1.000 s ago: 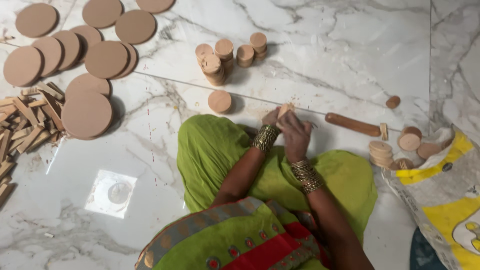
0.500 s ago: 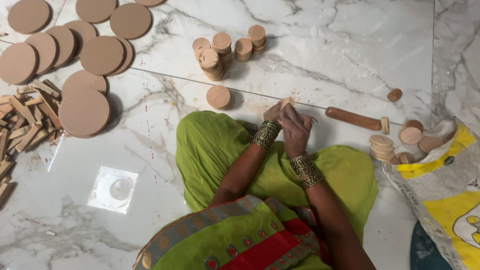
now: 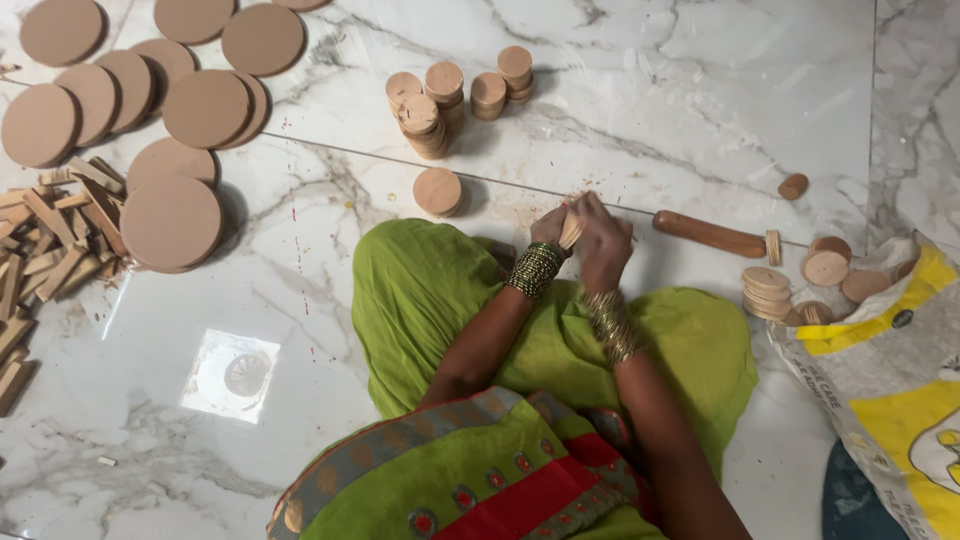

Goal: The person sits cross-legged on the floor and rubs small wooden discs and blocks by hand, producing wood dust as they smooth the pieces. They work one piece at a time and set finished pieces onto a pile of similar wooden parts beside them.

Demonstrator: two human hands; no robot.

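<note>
I sit on a white marble floor with green cloth over my knees. My left hand (image 3: 549,225) and my right hand (image 3: 603,243) meet in front of me, both closed around a small round wooden disc (image 3: 571,229) held on edge between them. Bangles circle both wrists. A single small disc (image 3: 438,190) lies on the floor just left of my hands. A wooden handle (image 3: 710,233) with a disc at its end lies to the right.
Several stacks of small discs (image 3: 445,92) stand ahead. Large wooden discs (image 3: 172,220) spread at far left, beside a heap of wooden strips (image 3: 50,235). More small discs (image 3: 768,292) lie next to a white and yellow sack (image 3: 890,360) on the right.
My hands have drawn closer together around the small disc and shifted slightly. The view has tilted a little; the rest lies as before.
</note>
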